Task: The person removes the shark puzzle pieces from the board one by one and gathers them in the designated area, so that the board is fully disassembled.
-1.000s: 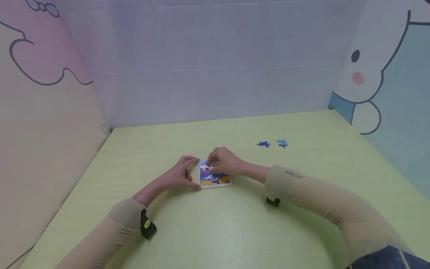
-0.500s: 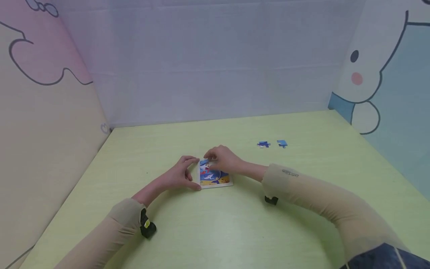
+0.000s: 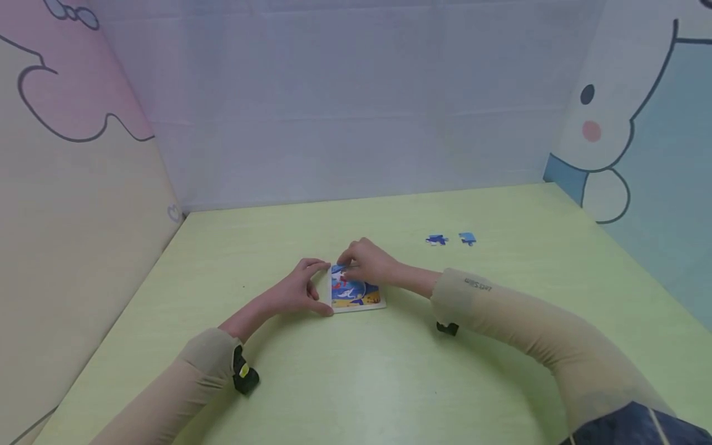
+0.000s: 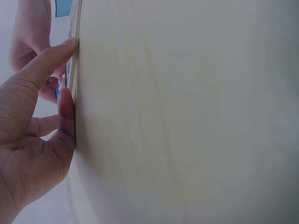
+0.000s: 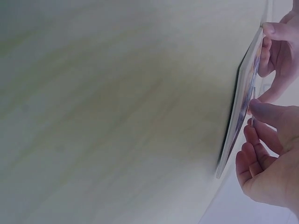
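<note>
A small jigsaw puzzle board (image 3: 358, 308) with a white rim lies on the table, its picture blue with yellow along the near side. My left hand (image 3: 295, 289) holds the board's left edge, thumb at the near corner and a fingertip at the far one. Over the upper part of the picture, my right hand (image 3: 371, 262) covers some of the puzzle. In the right wrist view, that hand's thumb and finger pinch a thin puzzle piece (image 5: 254, 93) seen edge-on, close to the board's face. Whether the piece touches the board, I cannot tell.
Two loose blue puzzle pieces, a darker one (image 3: 436, 240) and a lighter one (image 3: 467, 238), lie apart on the pale green table (image 3: 356, 377), beyond my right hand. A pale curtain (image 3: 356, 111) stands behind the table, with printed cartoon panels at both sides.
My right hand has shifted slightly toward the board's far left corner, carrying the piece and uncovering more of the picture. My left hand stays on the edge.
</note>
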Available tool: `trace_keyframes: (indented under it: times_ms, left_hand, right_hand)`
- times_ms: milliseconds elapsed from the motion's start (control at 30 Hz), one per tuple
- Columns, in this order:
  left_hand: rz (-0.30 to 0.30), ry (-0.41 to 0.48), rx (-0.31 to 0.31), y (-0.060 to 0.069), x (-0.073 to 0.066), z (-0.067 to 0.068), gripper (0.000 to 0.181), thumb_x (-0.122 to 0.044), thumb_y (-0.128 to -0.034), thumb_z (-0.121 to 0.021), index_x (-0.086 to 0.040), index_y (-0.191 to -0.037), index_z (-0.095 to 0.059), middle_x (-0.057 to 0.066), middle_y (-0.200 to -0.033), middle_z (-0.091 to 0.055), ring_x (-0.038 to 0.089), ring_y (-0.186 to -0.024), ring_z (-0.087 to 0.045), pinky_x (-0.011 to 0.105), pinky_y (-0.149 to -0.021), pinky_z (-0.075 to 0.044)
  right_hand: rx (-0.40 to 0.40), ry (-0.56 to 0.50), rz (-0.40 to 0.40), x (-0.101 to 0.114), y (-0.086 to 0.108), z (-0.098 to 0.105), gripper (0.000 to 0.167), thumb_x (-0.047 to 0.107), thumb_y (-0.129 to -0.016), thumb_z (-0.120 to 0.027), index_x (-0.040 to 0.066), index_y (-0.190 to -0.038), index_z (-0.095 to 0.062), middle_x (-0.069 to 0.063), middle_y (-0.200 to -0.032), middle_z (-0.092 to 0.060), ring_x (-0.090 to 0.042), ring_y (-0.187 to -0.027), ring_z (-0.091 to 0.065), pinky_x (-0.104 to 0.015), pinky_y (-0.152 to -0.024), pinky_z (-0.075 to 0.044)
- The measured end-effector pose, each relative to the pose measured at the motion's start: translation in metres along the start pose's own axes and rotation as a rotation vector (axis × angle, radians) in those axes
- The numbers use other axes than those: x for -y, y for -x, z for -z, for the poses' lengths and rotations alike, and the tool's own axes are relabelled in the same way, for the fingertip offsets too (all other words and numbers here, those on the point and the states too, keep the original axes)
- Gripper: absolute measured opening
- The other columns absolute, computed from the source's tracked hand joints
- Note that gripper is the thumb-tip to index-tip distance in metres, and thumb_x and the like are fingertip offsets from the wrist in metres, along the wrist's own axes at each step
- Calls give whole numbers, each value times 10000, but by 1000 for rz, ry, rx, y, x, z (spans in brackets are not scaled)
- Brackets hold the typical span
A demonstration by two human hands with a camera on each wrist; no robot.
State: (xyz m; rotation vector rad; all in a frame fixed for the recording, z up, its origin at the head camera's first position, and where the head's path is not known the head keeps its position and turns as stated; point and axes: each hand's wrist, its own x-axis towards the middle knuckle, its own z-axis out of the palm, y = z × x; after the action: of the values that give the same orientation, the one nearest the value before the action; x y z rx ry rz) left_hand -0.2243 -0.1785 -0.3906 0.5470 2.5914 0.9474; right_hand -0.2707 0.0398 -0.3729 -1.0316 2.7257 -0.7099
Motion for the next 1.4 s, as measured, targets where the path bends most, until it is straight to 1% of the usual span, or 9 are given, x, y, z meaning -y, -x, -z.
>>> trace_keyframes:
  times_ms: [167, 300, 500, 600, 733, 833, 1133, 1400]
  left_hand:
    - [10, -14, -5, 0, -1, 0, 961, -298, -750, -872, -94, -1521, -335, 144, -1549, -229, 123, -790, -555, 206, -716, -466]
    - [8, -19, -8, 0, -1, 0, 963, -302, -745, -875, -94, -1518, -340, 144, -1545, -234, 126, -786, -551, 212, -712, -464]
    - [18, -14, -10, 0, -1, -1, 957, -304, -739, -879, -112, -1515, -352, 119, -1541, -246, 132, -790, -549, 217, -719, -461]
    - [15, -15, -12, 1, -1, -2, 961, -303, -739, -879, -107, -1516, -349, 123, -1542, -247, 132, -788, -549, 223, -719, -459]
    - [19, -17, -14, 0, -1, -3, 964, -298, -735, -882, -113, -1517, -349, 118, -1543, -247, 131, -792, -552, 230, -729, -460]
    - [21, -11, -14, 1, -2, -3, 964, -288, -734, -884, -111, -1516, -348, 117, -1542, -245, 133, -794, -554, 236, -735, -461]
    - [20, -6, -11, 2, -3, -2, 961, -287, -740, -879, -113, -1519, -343, 119, -1549, -238, 132, -798, -556, 236, -741, -465]
    - [22, -4, -11, 1, -1, -3, 962, -297, -737, -881, -117, -1518, -347, 115, -1549, -238, 133, -797, -553, 239, -739, -461]
  right_hand:
    - [-37, -3, -22, -5, 1, 6, 306, 173, -891, -732, 77, -1181, -717, -65, -1112, -729, -215, -1071, -594, -401, -1018, -417]
    - [-64, 10, -38, -14, 1, 12, 304, 163, -892, -728, 87, -1186, -713, -64, -1142, -725, -219, -1102, -600, -402, -1037, -418]
    - [-99, 9, -38, -33, 3, 23, 320, 144, -890, -723, 69, -1200, -699, -86, -1166, -720, -242, -1109, -609, -418, -1042, -417]
    - [-133, 12, -39, -44, 5, 29, 327, 152, -888, -728, 55, -1199, -696, -97, -1155, -722, -259, -1097, -612, -426, -1034, -414]
    - [-194, 27, -18, -60, 7, 37, 328, 154, -881, -736, 27, -1182, -698, -124, -1134, -727, -287, -1076, -629, -442, -1021, -419]
    - [-223, 32, -18, -70, 10, 43, 332, 158, -883, -733, 14, -1181, -694, -140, -1141, -719, -307, -1082, -622, -450, -1011, -426]
    - [-239, 31, -86, -92, 18, 58, 341, 162, -903, -712, 17, -1209, -673, -163, -1190, -686, -338, -1133, -592, -484, -1039, -409]
    - [-214, 8, -147, -112, 26, 64, 343, 155, -900, -709, -7, -1199, -666, -186, -1179, -676, -340, -1123, -583, -487, -1029, -427]
